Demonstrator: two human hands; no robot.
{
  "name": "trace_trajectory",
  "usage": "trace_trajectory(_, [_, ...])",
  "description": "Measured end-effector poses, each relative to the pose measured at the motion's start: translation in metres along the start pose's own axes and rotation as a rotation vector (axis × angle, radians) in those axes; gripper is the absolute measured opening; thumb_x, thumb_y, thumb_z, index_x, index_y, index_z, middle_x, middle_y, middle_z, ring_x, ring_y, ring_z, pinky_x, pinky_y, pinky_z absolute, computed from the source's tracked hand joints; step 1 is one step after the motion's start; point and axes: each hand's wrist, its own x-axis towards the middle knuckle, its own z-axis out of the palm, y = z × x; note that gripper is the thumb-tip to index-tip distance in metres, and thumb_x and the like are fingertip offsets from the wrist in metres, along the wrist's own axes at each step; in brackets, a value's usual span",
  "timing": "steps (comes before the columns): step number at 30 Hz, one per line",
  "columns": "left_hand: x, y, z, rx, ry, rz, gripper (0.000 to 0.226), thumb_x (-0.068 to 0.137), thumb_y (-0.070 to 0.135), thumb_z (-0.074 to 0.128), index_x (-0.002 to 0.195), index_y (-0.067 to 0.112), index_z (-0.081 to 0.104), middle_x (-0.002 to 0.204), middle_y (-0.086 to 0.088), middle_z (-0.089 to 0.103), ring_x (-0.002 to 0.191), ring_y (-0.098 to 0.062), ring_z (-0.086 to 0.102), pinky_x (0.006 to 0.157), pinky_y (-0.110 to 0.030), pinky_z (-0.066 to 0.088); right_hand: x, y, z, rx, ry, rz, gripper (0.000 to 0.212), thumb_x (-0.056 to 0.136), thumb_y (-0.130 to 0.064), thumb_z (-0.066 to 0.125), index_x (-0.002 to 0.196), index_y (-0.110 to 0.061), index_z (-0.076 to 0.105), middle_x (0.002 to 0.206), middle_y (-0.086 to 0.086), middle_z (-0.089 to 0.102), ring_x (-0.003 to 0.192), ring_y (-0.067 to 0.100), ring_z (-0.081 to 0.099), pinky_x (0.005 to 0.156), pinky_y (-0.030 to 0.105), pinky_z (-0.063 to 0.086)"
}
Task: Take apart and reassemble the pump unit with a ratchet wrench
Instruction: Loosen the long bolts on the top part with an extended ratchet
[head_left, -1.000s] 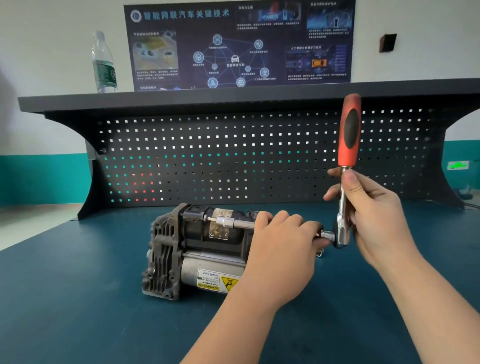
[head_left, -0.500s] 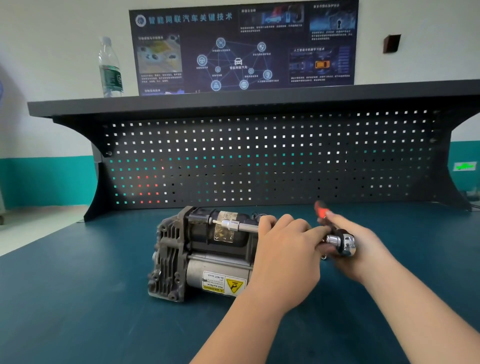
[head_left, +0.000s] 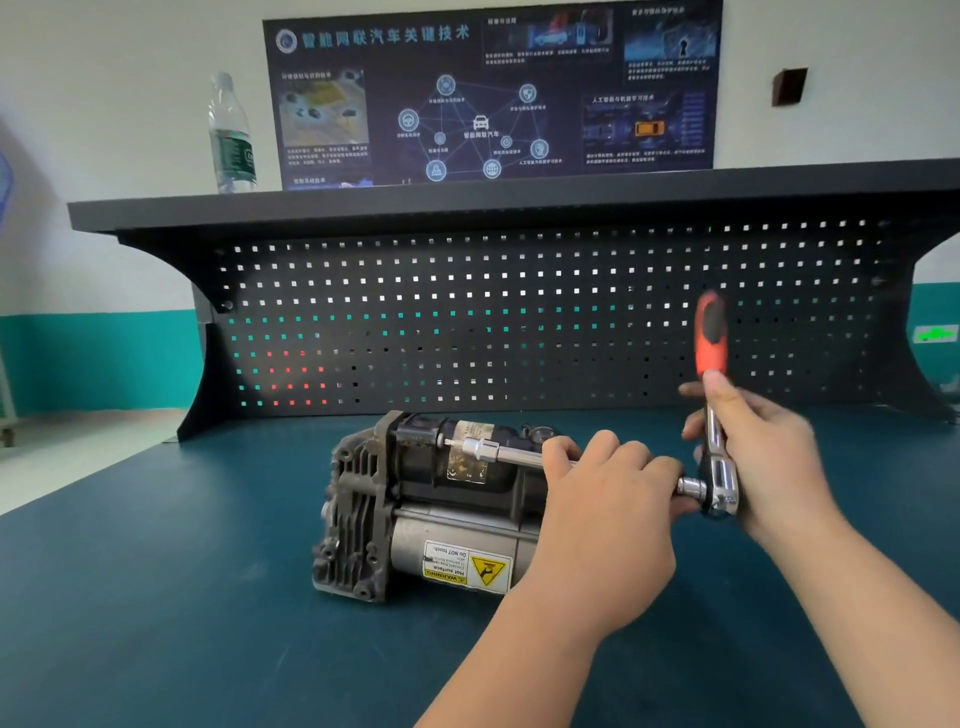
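Observation:
The pump unit (head_left: 415, 504) lies on its side on the blue bench, its ribbed grey end to the left and a yellow warning label facing me. A chrome extension bar (head_left: 498, 453) with a socket runs along the pump's top to a bolt. My left hand (head_left: 608, 514) curls round that bar near the ratchet head. My right hand (head_left: 763, 457) grips the ratchet wrench (head_left: 719, 467) just above its head. The wrench's red and black handle points up and is blurred by motion.
A black pegboard back panel (head_left: 519, 312) with a shelf on top stands behind the pump. A water bottle (head_left: 231, 135) stands on that shelf at the left. The blue bench top (head_left: 156, 597) spreads around the pump on all sides.
The wrench handle swung down toward me half a second ago and is now back up near vertical. My left hand kept its hold on the extension bar.

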Motion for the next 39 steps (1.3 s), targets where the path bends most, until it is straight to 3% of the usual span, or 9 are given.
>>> trace_trajectory(3, [0.002, 0.002, 0.001, -0.015, 0.058, -0.014, 0.010, 0.086, 0.030, 0.058, 0.095, 0.028, 0.063, 0.080, 0.012, 0.055, 0.080, -0.017, 0.045, 0.081, -0.037, 0.028, -0.001, 0.011, 0.001, 0.234, -0.104, 0.448, 0.020, 0.088, -0.026, 0.064, 0.087, -0.007, 0.068, 0.051, -0.002, 0.059, 0.037, 0.011, 0.049, 0.033, 0.015, 0.035])
trace_trajectory(6, [0.002, 0.000, 0.003, 0.017, 0.064, -0.016, 0.015, 0.085, 0.032, 0.059, 0.099, 0.030, 0.063, 0.081, 0.012, 0.056, 0.081, -0.016, 0.047, 0.081, -0.035, 0.022, -0.002, 0.017, 0.002, 0.340, -0.111, 0.544, 0.013, 0.090, -0.023, 0.062, 0.087, -0.010, 0.065, 0.054, -0.002, 0.057, 0.034, 0.008, 0.049, 0.031, 0.014, 0.033])
trace_trajectory(16, [0.000, -0.002, 0.004, 0.010, 0.031, -0.003, 0.018, 0.094, 0.032, 0.046, 0.096, 0.024, 0.061, 0.085, 0.007, 0.059, 0.082, -0.021, 0.047, 0.084, -0.042, 0.029, -0.003, -0.017, -0.005, 0.036, -0.200, -0.333, 0.026, 0.083, -0.049, 0.058, 0.082, -0.030, 0.074, 0.061, 0.001, 0.066, 0.034, 0.002, 0.036, 0.036, 0.009, 0.028])
trace_trajectory(19, [-0.002, -0.001, 0.004, 0.013, 0.049, 0.004, 0.017, 0.093, 0.033, 0.048, 0.094, 0.025, 0.063, 0.082, 0.009, 0.060, 0.082, -0.020, 0.048, 0.083, -0.040, 0.027, -0.001, -0.015, -0.003, 0.025, -0.124, -0.134, 0.026, 0.087, -0.045, 0.058, 0.076, -0.028, 0.074, 0.057, -0.004, 0.062, 0.038, 0.001, 0.040, 0.038, 0.012, 0.032])
trace_trajectory(23, [0.000, 0.001, 0.002, -0.007, 0.063, -0.009, 0.016, 0.090, 0.033, 0.050, 0.100, 0.028, 0.063, 0.082, 0.010, 0.059, 0.082, -0.017, 0.048, 0.083, -0.038, 0.025, -0.004, -0.002, -0.001, 0.209, -0.118, 0.468, 0.025, 0.093, -0.033, 0.057, 0.085, -0.012, 0.067, 0.063, -0.003, 0.055, 0.042, 0.007, 0.048, 0.036, 0.018, 0.039])
trace_trajectory(26, [-0.002, 0.002, 0.002, 0.004, 0.051, 0.007, 0.016, 0.088, 0.033, 0.054, 0.101, 0.030, 0.063, 0.082, 0.012, 0.058, 0.081, -0.016, 0.049, 0.082, -0.040, 0.036, -0.006, 0.008, 0.002, 0.350, -0.161, 0.601, 0.022, 0.094, -0.030, 0.056, 0.089, -0.009, 0.062, 0.065, -0.003, 0.053, 0.036, 0.007, 0.051, 0.030, 0.016, 0.036])
trace_trajectory(31, [-0.003, -0.002, 0.005, 0.060, -0.005, 0.047, 0.020, 0.088, 0.030, 0.051, 0.106, 0.025, 0.058, 0.095, 0.006, 0.057, 0.090, -0.021, 0.048, 0.086, -0.047, 0.035, 0.002, -0.006, -0.002, 0.135, -0.093, 0.113, 0.029, 0.081, -0.050, 0.061, 0.079, -0.024, 0.075, 0.063, -0.004, 0.060, 0.050, 0.011, 0.039, 0.048, 0.022, 0.036])
trace_trajectory(34, [0.001, -0.003, 0.002, 0.020, -0.048, 0.015, 0.020, 0.094, 0.026, 0.044, 0.110, 0.021, 0.054, 0.101, 0.003, 0.056, 0.095, -0.023, 0.041, 0.089, -0.046, 0.021, -0.002, -0.014, -0.003, 0.090, -0.171, -0.184, 0.033, 0.073, -0.056, 0.059, 0.085, -0.029, 0.075, 0.064, -0.002, 0.065, 0.044, 0.007, 0.034, 0.040, 0.019, 0.029])
trace_trajectory(39, [-0.002, -0.002, 0.001, 0.011, -0.060, 0.031, 0.008, 0.088, 0.022, 0.053, 0.094, 0.023, 0.059, 0.085, 0.007, 0.056, 0.086, -0.019, 0.039, 0.080, -0.037, 0.015, -0.004, -0.012, -0.002, 0.061, -0.140, -0.033, 0.030, 0.080, -0.050, 0.059, 0.080, -0.025, 0.074, 0.061, -0.005, 0.063, 0.046, 0.009, 0.036, 0.044, 0.020, 0.033])
